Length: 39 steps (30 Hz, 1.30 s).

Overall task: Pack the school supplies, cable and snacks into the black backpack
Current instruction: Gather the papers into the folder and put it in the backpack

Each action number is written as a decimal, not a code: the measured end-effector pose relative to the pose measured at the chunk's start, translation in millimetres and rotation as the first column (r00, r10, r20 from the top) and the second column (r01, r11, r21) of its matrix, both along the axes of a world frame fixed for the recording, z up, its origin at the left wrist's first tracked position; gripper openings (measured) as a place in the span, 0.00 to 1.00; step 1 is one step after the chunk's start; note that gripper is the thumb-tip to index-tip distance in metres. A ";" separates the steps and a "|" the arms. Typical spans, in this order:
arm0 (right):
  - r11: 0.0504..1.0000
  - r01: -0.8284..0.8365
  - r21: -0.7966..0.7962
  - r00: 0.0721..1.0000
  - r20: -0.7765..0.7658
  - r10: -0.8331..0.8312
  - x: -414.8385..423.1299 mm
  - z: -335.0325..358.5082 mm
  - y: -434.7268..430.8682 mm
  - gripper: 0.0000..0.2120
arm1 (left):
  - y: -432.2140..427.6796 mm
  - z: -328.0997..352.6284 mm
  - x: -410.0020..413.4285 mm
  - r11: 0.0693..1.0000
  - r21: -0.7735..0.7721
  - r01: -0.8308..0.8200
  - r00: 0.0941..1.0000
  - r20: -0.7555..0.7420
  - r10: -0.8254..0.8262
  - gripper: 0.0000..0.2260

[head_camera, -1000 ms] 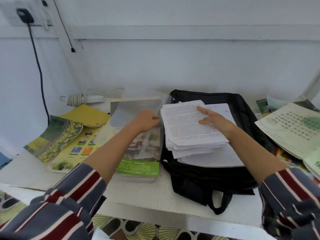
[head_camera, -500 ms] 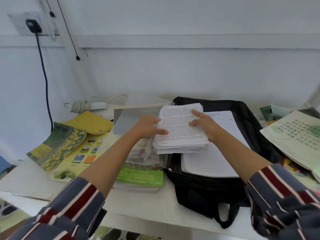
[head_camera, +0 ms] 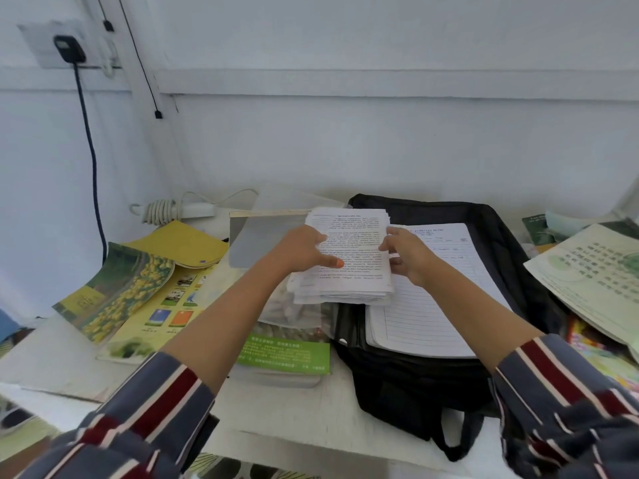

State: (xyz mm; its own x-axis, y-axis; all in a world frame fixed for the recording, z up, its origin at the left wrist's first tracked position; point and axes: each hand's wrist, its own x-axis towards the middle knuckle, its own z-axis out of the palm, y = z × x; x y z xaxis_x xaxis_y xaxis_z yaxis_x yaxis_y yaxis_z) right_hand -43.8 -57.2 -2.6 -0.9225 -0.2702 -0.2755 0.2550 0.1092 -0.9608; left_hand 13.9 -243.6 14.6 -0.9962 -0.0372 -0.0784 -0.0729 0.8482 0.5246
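While gripping the papers (head_camera: 349,271) from both sides, squaring the loose sheets before lowering them anywhere.

Sweeping left to right: passing yellow booklets (head_camera: 114,295) fanned on the table (head_camera: 311,409) at nine o'clock of the papers. Clamping the stack's left edge with the left hand (head_camera: 304,250), thumb lying across the top page, fingers tucked out of sight beneath. Gripping the right edge with the right hand (head_camera: 406,257), fingers curled under the sheets. Holding the stack apparently raised, over the left rim of the backpack (head_camera: 415,392) and overlapping the top left corner of the notebook (head_camera: 425,316) at four o'clock. Not telling whether that notebook is lying inside the opened backpack or merely on it.

Judging the step as carrying the papers into the backpack, and doing it well by:
- levelling the edges first;
- keeping both grips even, to stop the lower sheets shearing out;
- swinging toward three o'clock and laying the stack flat over the notebook, not forcing corners against the black rim.

Looking at the papers themselves: white, thick, densely printed in black text, seemingly unbound, with lower sheets jutting unevenly at six and seven o'clock. Probably flexing and fanning under any one-sided pull.
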 end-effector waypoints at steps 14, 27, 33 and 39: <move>0.980 -0.184 -0.072 0.982 0.036 0.186 21.2 -7.9 -13.8 0.31 | 6.7 6.8 -10.2 0.995 -0.104 0.008 0.999 0.035 -0.004 0.35; 0.970 -0.236 -0.064 0.971 -0.053 0.233 20.7 0.0 -12.6 0.23 | 13.5 13.6 -5.3 0.997 -0.073 -0.028 0.999 0.027 0.030 0.36; 0.954 -0.297 0.045 0.954 -0.031 0.299 15.1 5.1 -15.6 0.26 | 12.9 11.6 -3.2 0.997 -0.073 -0.030 0.999 0.023 0.032 0.35; 0.964 -0.265 0.002 0.964 -0.033 0.265 24.2 3.1 -12.7 0.24 | 12.8 14.9 -1.0 0.999 -0.044 -0.027 0.999 0.025 0.028 0.35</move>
State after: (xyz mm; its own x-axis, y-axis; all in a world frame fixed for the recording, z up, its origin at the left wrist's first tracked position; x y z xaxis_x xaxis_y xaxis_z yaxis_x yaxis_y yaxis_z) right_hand -19.6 -69.9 0.5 -0.8263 -0.5068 -0.2459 0.1859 0.1668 -0.9683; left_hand 12.9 -230.8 29.4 -0.9924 -0.0689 -0.1018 -0.1100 0.8680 0.4843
